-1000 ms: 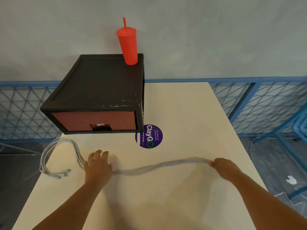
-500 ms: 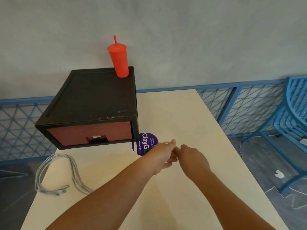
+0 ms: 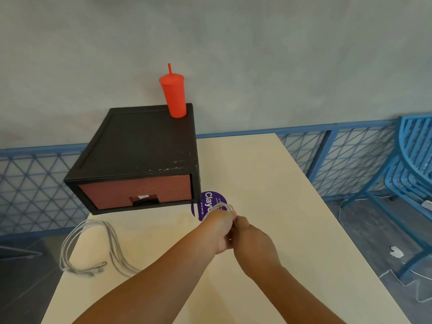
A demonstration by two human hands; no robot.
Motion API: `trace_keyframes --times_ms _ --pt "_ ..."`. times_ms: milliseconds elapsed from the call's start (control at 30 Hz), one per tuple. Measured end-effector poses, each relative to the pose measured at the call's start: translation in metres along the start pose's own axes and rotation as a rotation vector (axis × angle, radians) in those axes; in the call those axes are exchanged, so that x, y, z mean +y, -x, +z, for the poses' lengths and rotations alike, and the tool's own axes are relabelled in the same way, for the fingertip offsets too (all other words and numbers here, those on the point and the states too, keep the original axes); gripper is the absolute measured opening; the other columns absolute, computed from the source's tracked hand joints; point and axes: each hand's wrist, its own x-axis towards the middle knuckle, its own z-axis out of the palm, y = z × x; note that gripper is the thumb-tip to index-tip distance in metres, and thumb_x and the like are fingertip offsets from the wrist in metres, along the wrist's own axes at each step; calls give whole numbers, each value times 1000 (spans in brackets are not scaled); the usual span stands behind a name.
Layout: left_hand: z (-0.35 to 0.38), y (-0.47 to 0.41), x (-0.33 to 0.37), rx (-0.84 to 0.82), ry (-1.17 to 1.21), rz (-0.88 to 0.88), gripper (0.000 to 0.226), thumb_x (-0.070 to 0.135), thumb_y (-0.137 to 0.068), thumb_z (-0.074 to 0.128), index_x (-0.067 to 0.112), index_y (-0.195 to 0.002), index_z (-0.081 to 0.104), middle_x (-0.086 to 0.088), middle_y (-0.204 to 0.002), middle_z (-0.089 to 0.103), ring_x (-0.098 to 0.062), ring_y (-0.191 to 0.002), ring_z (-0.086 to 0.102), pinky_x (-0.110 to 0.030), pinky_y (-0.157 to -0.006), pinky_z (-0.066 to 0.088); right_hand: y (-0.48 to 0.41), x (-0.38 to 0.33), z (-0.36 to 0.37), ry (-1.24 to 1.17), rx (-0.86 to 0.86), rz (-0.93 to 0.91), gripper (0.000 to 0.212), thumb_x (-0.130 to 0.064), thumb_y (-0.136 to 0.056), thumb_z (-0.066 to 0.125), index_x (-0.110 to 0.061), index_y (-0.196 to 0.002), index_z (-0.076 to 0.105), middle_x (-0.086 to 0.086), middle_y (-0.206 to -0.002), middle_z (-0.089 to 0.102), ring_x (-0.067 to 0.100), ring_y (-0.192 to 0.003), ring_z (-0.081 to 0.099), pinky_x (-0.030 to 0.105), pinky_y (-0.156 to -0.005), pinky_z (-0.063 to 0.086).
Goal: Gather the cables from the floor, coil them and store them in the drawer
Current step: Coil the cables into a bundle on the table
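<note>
- The left forearm comes in from 7 o'clock, and the left hand grips a loop of cables at its fingertips.
- The right forearm comes in from 5 o'clock.
- The right hand, fingers curled, touches the left hand at its 4 o'clock side; what it holds is hidden.

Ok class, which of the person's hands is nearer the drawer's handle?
Left. The left hand holds the cable bundle to the right of the handle, nearer the person; the right hand meets it on its far side, further right.
</note>
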Motion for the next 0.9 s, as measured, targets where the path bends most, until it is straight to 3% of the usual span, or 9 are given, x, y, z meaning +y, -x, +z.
trace_keyframes --times_ms 67,200,300,367,467,567,633,700,900 --pt "-5 4 5 -10 53 63 20 21 -96 42 6 -89 54 -14 -96 71 -26 -87 65 -35 -71 52 3 -1 -3 -249 -41 -59 32 -30 -97 30 -22 -124 45 2 -93 66 18 -79 60 29 -67 42" --pt "-22 18 19 -11 5 199 30 25 -99 35 11 -76 48 -4 -57 59 -17 -45 58 -28 -55 46 0 8 -14 -598 24 -8 32 -36 -96 38 -26 -72 59 -6 -68 60 6 -57 51 32 -66 46" --pt "-31 27 25 -81 -66 198 32 27 -98 35 15 -71 48 6 -45 38 -8 -36 35 -25 -53 44 -15 8 -24 -678 112 31 18 -13 -92 47 -20 -101 60 -5 -90 59 13 -78 55 16 -65 44" --pt "-33 36 27 -152 -120 171 34 29 -97 37 17 -67 48 9 -42 32 -5 -33 26 -20 -46 37 -24 3 -31 -631 62 -43 41 -5 -89 48 -24 -126 47 -10 -114 50 9 -98 49 7 -69 41" --pt "-31 54 29 -291 -198 160 37 35 -94 40 19 -62 47 10 -43 26 -3 -33 20 -17 -41 30 -31 -8 -40 -618 14 -197 51 -4 -89 52 -29 -131 40 -18 -126 39 0 -112 41 6 -86 35" --pt "-32 67 31 -393 -250 207 40 44 -92 42 19 -62 47 10 -44 22 -4 -35 17 -16 -38 27 -38 -15 -43 -791 -15 -269 16 -16 -83 49 -25 -94 56 -10 -95 58 -4 -82 53 7 -73 43" --pt "-36 76 35 -484 -189 261 37 45 -88 45 18 -64 52 10 -43 22 -3 -34 18 -16 -36 27 -43 -15 -43 -945 -10 -254 12 -23 -79 46 -15 -76 55 -5 -72 56 1 -64 50 11 -63 42" --pt "-42 84 43 -547 -39 328 34 42 -81 48 16 -63 60 11 -39 24 -1 -30 21 -15 -33 28 -47 -10 -40 -980 20 -206 23 -25 -87 52 -4 -77 53 1 -68 52 7 -62 48 18 -64 41" --pt "-59 95 69 -538 286 511 36 38 -79 45 13 -67 68 5 -38 15 -4 -31 12 -12 -31 26 -55 2 -56 -923 73 -113 22 -21 -93 50 -18 -72 54 -14 -53 41 9 -54 35 22 -57 38"
